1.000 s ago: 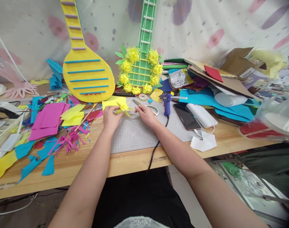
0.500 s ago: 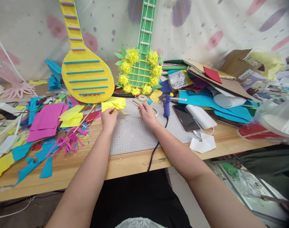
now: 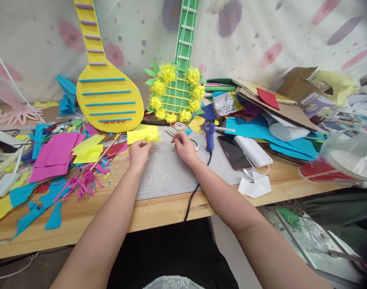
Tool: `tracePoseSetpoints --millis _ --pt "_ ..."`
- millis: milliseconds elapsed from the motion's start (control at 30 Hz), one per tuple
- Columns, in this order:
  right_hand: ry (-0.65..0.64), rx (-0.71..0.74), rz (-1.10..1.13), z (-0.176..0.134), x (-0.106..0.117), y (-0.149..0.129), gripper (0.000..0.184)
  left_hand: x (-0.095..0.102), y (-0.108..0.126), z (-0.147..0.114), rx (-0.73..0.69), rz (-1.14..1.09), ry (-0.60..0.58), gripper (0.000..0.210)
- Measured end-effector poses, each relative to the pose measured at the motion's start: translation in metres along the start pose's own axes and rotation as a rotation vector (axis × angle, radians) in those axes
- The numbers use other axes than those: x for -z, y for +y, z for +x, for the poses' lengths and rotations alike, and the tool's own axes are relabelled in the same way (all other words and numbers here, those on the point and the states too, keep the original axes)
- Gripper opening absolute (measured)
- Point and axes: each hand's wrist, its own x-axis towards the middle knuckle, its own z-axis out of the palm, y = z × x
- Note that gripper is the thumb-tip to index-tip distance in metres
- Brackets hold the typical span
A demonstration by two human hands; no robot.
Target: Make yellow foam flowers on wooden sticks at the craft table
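My left hand (image 3: 138, 153) pinches a yellow paper flower (image 3: 153, 138) with pointed petals, held over the grey cutting mat (image 3: 162, 172). Just behind it lies a yellow paper sheet (image 3: 137, 134). To the right, my right hand (image 3: 185, 148) hovers over the mat, its fingers loosely bent and apart, with nothing visible in them. Close beyond its fingertips are a thin stick-like tool (image 3: 168, 131) and a round white spool (image 3: 180, 126). A roll of tape (image 3: 196, 144) is partly hidden by the right hand.
A blue glue gun (image 3: 209, 138) stands right of my hands, its cord running off the front edge. Beyond it are a phone (image 3: 233, 152) and a white power bank (image 3: 253, 151). Yellow (image 3: 111, 98) and green (image 3: 183, 76) paper instruments lean at the back. Paper scraps (image 3: 52, 156) cover the left.
My right hand has shifted slightly left and its fingers have loosened. The flower in my left hand has turned and now sits lower. The view has shifted slightly.
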Motion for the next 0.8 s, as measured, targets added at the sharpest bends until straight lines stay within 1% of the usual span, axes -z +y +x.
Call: tracePoseSetpoints --millis 100,133,167,233,267,367,433,567,667,733,800 --pt "-0.052 0.125 -0.039 -0.001 -0.002 -0.005 0.013 -0.001 0.003 -0.002 0.017 -0.005 0.018 0.013" --pt "-0.068 0.145 -0.038 -0.001 -0.004 -0.006 0.016 -0.001 0.003 -0.002 0.017 0.001 0.012 0.013" --pt "-0.079 0.154 -0.022 -0.001 -0.007 -0.008 0.024 -0.002 0.002 -0.001 0.014 0.013 -0.003 0.013" --pt "-0.053 0.153 0.029 0.000 -0.014 -0.010 0.039 -0.002 -0.002 0.001 -0.011 0.057 -0.044 0.014" --pt "-0.035 0.162 0.041 0.000 -0.017 -0.010 0.042 -0.002 -0.004 0.002 -0.031 0.084 -0.067 0.016" --pt "0.033 0.167 0.041 0.003 -0.025 -0.010 0.034 0.000 -0.009 0.005 -0.095 0.156 -0.119 0.022" --pt "0.077 0.147 0.049 0.005 -0.027 -0.008 0.032 0.001 -0.010 0.005 -0.127 0.195 -0.117 0.024" --pt "0.138 0.084 0.086 0.006 -0.027 -0.005 0.036 0.000 -0.007 0.001 -0.175 0.312 -0.064 0.023" --pt "0.146 0.076 0.094 0.006 -0.028 -0.004 0.038 -0.004 -0.005 -0.002 -0.235 0.372 -0.015 0.021" --pt "0.148 0.078 0.086 0.006 -0.028 -0.006 0.038 -0.007 -0.002 -0.006 -0.316 0.377 0.088 0.026" --pt "0.164 0.064 0.062 0.007 -0.028 -0.009 0.038 -0.010 0.003 -0.013 -0.410 0.367 0.199 0.036"
